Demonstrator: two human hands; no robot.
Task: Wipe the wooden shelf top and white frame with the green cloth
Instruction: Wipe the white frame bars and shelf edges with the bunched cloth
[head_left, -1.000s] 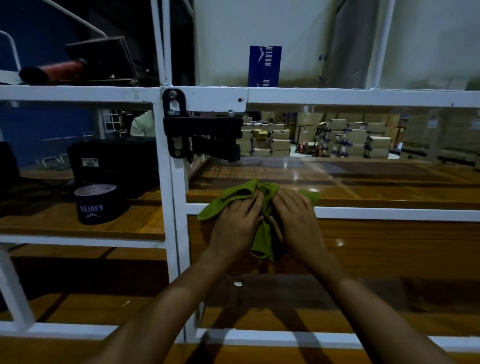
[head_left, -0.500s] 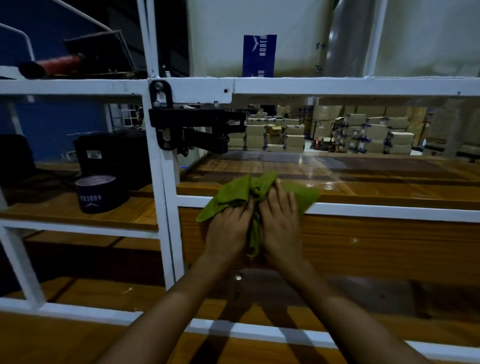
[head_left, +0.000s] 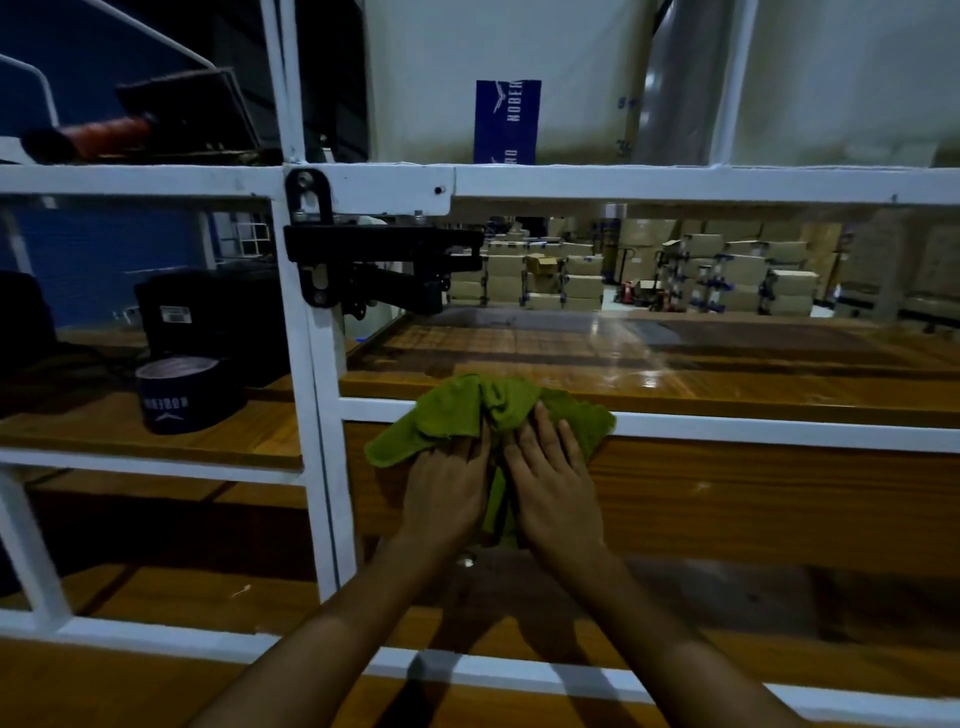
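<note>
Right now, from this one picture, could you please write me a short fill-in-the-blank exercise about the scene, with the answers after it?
1. The left hand and the right hand press on a cloth coloured ____.
2. The cloth hangs over a frame rail painted ____.
3. The black bracket is fixed to the upright post on the cloth's ____ side.
4. The dark round tin stands on a shelf board made of ____.
Answers: green; white; left; wood.

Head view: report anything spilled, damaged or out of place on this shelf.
Nothing damaged or askew. The one oddity: a glossy, wet-looking streak on the wooden shelf top, right of the green cloth; it may be only glare.
</note>
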